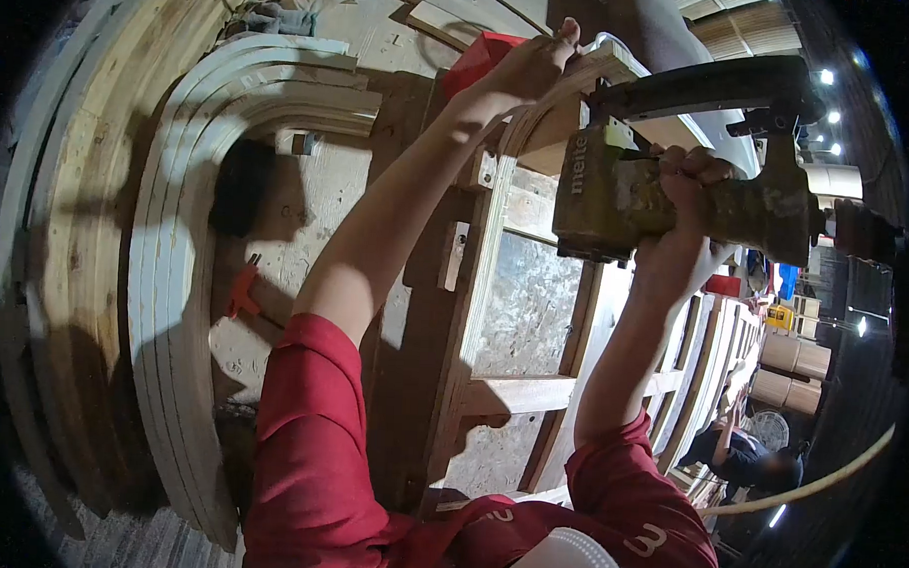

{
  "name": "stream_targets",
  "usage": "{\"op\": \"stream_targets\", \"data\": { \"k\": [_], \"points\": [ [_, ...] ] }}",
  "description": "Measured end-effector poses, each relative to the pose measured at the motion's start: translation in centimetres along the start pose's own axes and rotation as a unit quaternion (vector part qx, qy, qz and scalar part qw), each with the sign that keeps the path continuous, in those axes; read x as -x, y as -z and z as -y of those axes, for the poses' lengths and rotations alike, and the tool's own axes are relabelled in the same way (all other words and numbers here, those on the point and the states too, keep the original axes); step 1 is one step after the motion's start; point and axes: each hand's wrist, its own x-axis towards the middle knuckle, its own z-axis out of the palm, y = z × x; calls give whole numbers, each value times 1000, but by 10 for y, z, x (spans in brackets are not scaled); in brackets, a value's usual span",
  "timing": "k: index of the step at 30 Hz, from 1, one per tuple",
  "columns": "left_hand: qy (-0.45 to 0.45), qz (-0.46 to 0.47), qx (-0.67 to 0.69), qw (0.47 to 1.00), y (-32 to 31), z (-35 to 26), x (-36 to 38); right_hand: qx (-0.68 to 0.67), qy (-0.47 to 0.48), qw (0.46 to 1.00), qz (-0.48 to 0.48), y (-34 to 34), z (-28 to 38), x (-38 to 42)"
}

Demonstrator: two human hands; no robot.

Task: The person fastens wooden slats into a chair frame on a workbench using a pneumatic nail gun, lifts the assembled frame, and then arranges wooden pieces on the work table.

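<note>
My left hand (532, 74) is at the top of the view, against the curved corner of a pale wooden frame (485, 275), its fingers partly bent around the edge. A red object (479, 59) shows just beside it. My right hand (685, 207) is wrapped round the body of a worn yellow-green nail gun (603, 194) marked "meite". The nail gun is held over the right side of the frame, with its long dark part (707, 85) towards the top; its tip's contact with the wood cannot be made out.
Stacked curved wooden pieces (159, 274) stand at the left, beside long boards (76, 241). A red-orange tool (242, 292) and a dark object (240, 186) lie inside the curve. A person (754, 460) is at the far right, near a fan and a pale hose (828, 479).
</note>
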Motion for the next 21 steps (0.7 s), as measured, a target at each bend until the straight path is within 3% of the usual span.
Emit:
{"op": "stream_targets", "data": {
  "k": [2, 8, 11, 21],
  "points": [
    [-76, 3, 22, 997, -2, 11, -5, 1, -3, 1000, -4, 0, 0, 3],
    [-12, 8, 44, 999, -1, 6, -1, 1, -2, 1000, 1, 6, -8, 4],
    [-51, 18, 36, 998, -1, 13, -7, -10, -1, 1000, 7, 7, -10, 3],
    [-24, -31, 52, 998, -3, 5, 2, -5, -5, 1000, -1, -2, -10, 3]
  ]
}}
